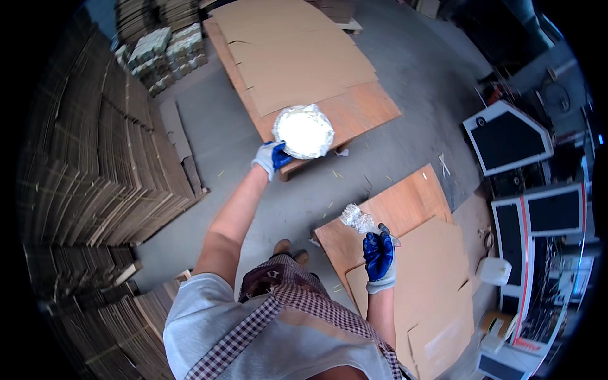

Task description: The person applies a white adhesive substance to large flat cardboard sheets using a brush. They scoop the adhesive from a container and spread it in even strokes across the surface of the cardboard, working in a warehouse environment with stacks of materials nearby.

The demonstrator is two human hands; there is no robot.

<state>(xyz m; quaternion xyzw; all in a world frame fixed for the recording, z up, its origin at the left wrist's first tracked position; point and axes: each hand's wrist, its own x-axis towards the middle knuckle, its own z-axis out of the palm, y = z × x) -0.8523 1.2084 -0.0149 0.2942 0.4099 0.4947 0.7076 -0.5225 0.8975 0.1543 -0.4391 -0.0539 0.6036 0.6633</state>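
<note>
Silvery dish [304, 131] over the far counter's [364, 114] near end, left hand's [271, 157] fingers gripping its rim, presumably leaving its face clear; crumpled foil [358, 218] beside right hand [379, 261], fingers curled, hold unclear.

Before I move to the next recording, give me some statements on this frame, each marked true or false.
1. The left hand holds a silver disc. True.
2. Both hands are bare. False: both wear blue and white gloves.
3. The crumpled foil is nearer the right hand than the left. True.
4. The tall cardboard stacks stand to the person's right. False: the stacks stand to the left.
5. Flat cardboard lies on the far table. True.
</note>
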